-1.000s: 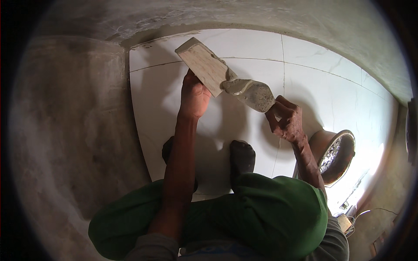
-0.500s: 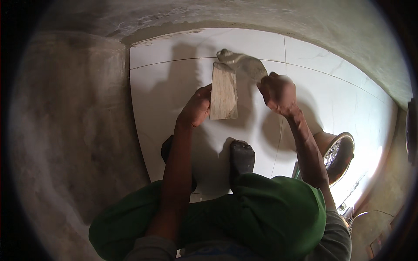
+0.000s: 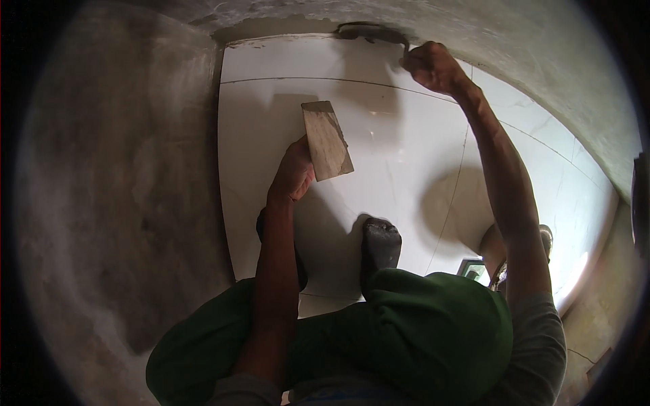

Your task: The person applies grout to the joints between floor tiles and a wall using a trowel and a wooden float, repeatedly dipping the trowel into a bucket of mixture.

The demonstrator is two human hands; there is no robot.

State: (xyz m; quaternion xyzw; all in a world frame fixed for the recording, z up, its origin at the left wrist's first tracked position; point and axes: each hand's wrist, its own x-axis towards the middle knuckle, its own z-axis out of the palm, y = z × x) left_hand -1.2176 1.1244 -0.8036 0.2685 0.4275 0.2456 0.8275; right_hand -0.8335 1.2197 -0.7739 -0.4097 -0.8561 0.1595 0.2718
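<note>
My left hand (image 3: 294, 169) is closed on a flat, pale wooden board (image 3: 328, 142), gripping its left side above the floor. The board leans slightly, and its far edge looks grey and smeared. Stretched out ahead, my right hand (image 3: 435, 69) is closed round the handle of a trowel (image 3: 372, 32). The dark blade lies along the foot of the far wall, where grey mortar meets the white tiles (image 3: 406, 176); whether it presses on the wall or only hovers close, I cannot tell.
Rough grey plastered walls stand at the left (image 3: 135, 189) and far side (image 3: 542, 74). A round bucket (image 3: 493, 249) is partly hidden behind my right forearm, near a green-edged object (image 3: 472, 268). My dark-covered foot (image 3: 380, 247) rests on the tiles.
My right hand has carried the trowel away from the board, forward to the base of the far wall. My left hand has shifted slightly left, and the board now tilts.
</note>
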